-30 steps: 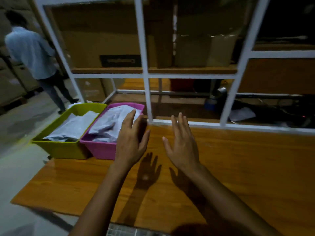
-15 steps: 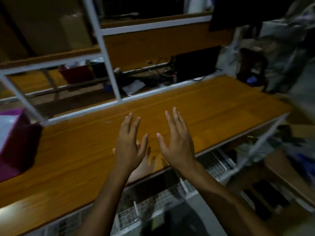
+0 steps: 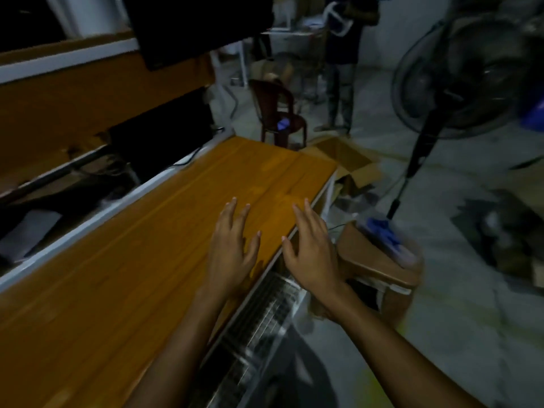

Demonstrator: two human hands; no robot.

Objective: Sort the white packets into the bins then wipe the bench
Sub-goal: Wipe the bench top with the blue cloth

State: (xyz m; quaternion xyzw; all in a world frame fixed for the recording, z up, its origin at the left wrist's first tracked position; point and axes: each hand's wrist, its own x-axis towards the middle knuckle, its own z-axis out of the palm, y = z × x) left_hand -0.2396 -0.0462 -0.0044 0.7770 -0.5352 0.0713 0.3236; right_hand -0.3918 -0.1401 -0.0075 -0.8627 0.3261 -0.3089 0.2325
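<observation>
The orange wooden bench [image 3: 141,260] runs from lower left to its right end near the middle of the view. My left hand [image 3: 232,248] hovers over the bench's front part, fingers spread, holding nothing. My right hand [image 3: 312,248] is open too, just past the bench's front edge, above a wire shelf [image 3: 265,316]. No white packets or bins are in view. A blue and white object [image 3: 385,240], blurred, lies on a cardboard box [image 3: 371,260] to the right of my right hand.
A dark red plastic chair [image 3: 278,113] and a standing person [image 3: 341,69] are beyond the bench's end. An open cardboard box [image 3: 344,160] lies on the floor there. A pedestal fan [image 3: 459,75] stands at the right. White shelf framing [image 3: 88,222] borders the bench's back.
The view has swung right, away from the green and pink bins, which have left the frame. Both hands stay open and have moved along to the bench's right end.
</observation>
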